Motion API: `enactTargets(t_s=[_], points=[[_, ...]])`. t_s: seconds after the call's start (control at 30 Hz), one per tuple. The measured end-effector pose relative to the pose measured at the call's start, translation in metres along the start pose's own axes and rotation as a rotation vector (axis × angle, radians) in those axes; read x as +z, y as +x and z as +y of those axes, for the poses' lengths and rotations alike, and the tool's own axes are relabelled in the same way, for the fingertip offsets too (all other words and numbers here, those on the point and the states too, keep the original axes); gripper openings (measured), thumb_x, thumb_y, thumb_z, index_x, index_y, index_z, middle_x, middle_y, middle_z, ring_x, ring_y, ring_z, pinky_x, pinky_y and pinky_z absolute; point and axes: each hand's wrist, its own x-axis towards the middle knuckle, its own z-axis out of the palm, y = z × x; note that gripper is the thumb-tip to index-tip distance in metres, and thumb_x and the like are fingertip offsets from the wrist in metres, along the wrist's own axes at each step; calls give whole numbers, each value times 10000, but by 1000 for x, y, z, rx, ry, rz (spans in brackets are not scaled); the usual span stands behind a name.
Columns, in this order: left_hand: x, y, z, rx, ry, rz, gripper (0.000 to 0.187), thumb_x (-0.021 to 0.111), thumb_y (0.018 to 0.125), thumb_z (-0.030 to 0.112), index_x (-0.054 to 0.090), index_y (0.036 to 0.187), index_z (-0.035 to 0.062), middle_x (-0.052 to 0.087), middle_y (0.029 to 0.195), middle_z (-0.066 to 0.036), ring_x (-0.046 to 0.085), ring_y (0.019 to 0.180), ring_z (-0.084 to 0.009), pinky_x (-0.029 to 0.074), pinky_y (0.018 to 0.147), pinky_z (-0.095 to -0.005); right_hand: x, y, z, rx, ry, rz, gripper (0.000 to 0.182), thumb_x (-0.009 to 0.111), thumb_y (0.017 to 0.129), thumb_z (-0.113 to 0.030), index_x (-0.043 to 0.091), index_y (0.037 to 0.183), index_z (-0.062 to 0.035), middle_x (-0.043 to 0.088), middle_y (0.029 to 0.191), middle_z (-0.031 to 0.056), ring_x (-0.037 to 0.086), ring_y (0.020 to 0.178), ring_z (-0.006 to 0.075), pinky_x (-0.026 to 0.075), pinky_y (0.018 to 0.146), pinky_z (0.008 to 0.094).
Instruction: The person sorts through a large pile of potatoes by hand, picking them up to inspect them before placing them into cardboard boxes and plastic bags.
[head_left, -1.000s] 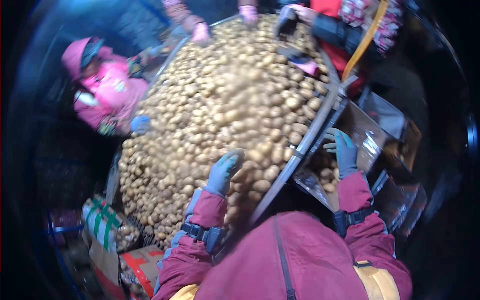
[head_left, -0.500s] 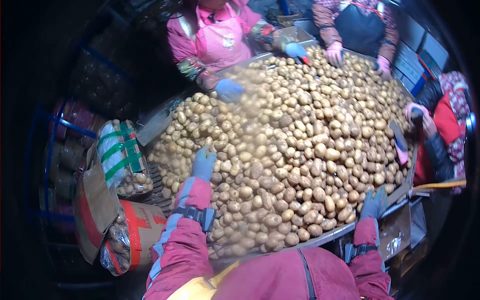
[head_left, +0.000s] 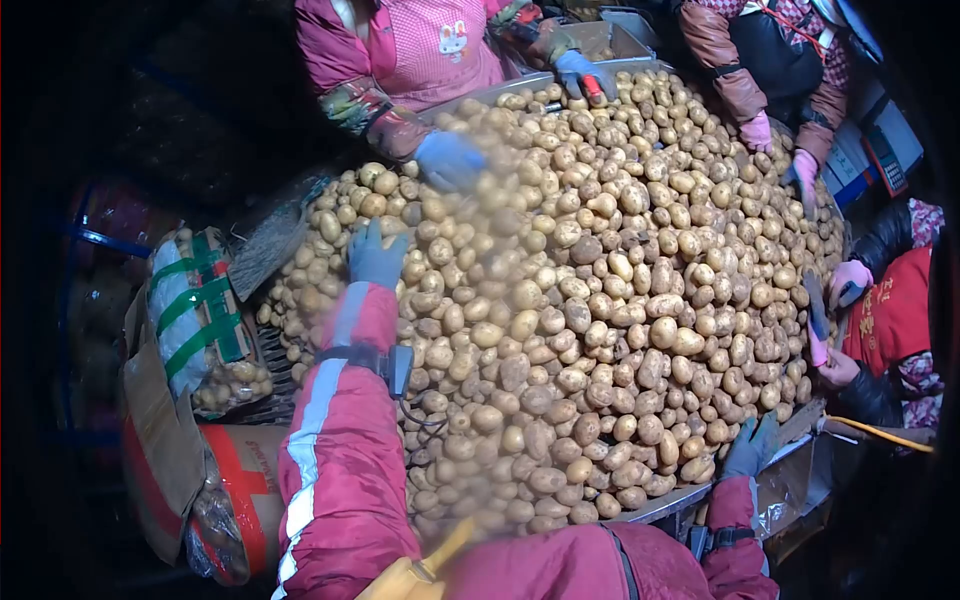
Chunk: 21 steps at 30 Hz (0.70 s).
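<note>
A wide heap of potatoes [head_left: 590, 290] fills the table in front of me. My left hand [head_left: 377, 256], in a grey-blue glove, reaches over the left part of the heap. Its fingers are apart and rest on or just above the potatoes; nothing shows in its grasp. At the lower right, my right hand [head_left: 750, 448], gloved too, lies by the table's metal rim [head_left: 680, 497] with fingers stretched out against the nearest potatoes. It appears to hold nothing.
Across the table, a person's blue gloves [head_left: 450, 160] touch the heap. Another person's pink gloves [head_left: 757, 132] are at the far right. A third person's sleeve [head_left: 875, 400] is at the right edge. On the left stand a taped potato bag [head_left: 205, 310] and a cardboard box [head_left: 262, 480].
My left hand has reached farther forward and left across the potatoes. My right hand stays by the rim. The view has shifted slightly, and the person at right has moved a hand to the pink-handled object.
</note>
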Motion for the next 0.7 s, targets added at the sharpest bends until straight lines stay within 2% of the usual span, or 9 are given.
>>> enactTargets(t_s=[0.07, 0.17, 0.27, 0.37, 0.5, 0.53, 0.63, 0.7], points=[[-18, -9, 42, -143, -91, -101, 621, 695, 879, 417, 568, 1382, 76, 522, 1415, -232, 473, 1308, -432, 396, 1087, -520, -4, 1, -2, 29, 46, -41, 577, 490, 1044, -353, 425, 1511, -21, 453, 1519, 234, 394, 1418, 382, 272, 1189, 459], [-8, -5, 35, 193, -53, 202, 518, 650, 915, 364, 600, 1338, 68, 570, 1357, -220, 538, 1244, -414, 435, 1051, -493, -6, 0, -5, 32, 72, -52, 581, 487, 1045, -348, 412, 1521, -25, 446, 1520, 241, 386, 1422, 387, 265, 1192, 464], [-9, 9, 52, 314, -143, 193, 418, 619, 932, 280, 625, 1292, 66, 618, 1283, -192, 591, 1172, -375, 468, 1017, -446, -13, 0, -12, 21, 66, -27, 570, 503, 1039, -334, 433, 1505, -14, 462, 1514, 232, 414, 1407, 381, 287, 1184, 450], [-1, 39, 56, 290, 55, -113, 357, 613, 945, 230, 656, 1243, 38, 636, 1297, -179, 583, 1211, -357, 464, 1029, -434, -13, 0, -16, 35, 112, -20, 564, 510, 1037, -329, 446, 1494, -6, 470, 1511, 229, 428, 1400, 377, 298, 1178, 443], [17, 56, 48, 435, 305, -89, 403, 568, 961, 231, 622, 1342, 111, 611, 1326, -199, 575, 1238, -362, 459, 1062, -430, -14, -2, -14, 17, 80, -11, 556, 513, 1036, -324, 454, 1486, -3, 467, 1513, 229, 432, 1396, 376, 302, 1174, 443], [2, 59, 61, 356, 300, -253, 459, 560, 953, 249, 586, 1399, 149, 587, 1359, -210, 555, 1271, -376, 448, 1083, -437, -17, -2, -17, 30, 101, -16, 548, 518, 1034, -319, 463, 1478, -2, 473, 1509, 223, 436, 1390, 375, 306, 1170, 441], [-5, 71, 62, 289, 250, -359, 538, 663, 849, 220, 584, 1376, 142, 616, 1320, -188, 612, 1190, -364, 501, 1010, -433, -16, -1, -17, 37, 133, -6, 543, 537, 1027, -302, 468, 1475, -4, 482, 1499, 224, 447, 1378, 375, 313, 1164, 438], [-7, 74, 66, 303, 315, -434, 507, 656, 838, 231, 623, 1338, 161, 638, 1279, -196, 630, 1161, -376, 520, 985, -442, -12, -3, -12, 0, 97, 20, 542, 549, 1021, -291, 470, 1475, -5, 487, 1493, 227, 451, 1374, 373, 318, 1160, 437]])
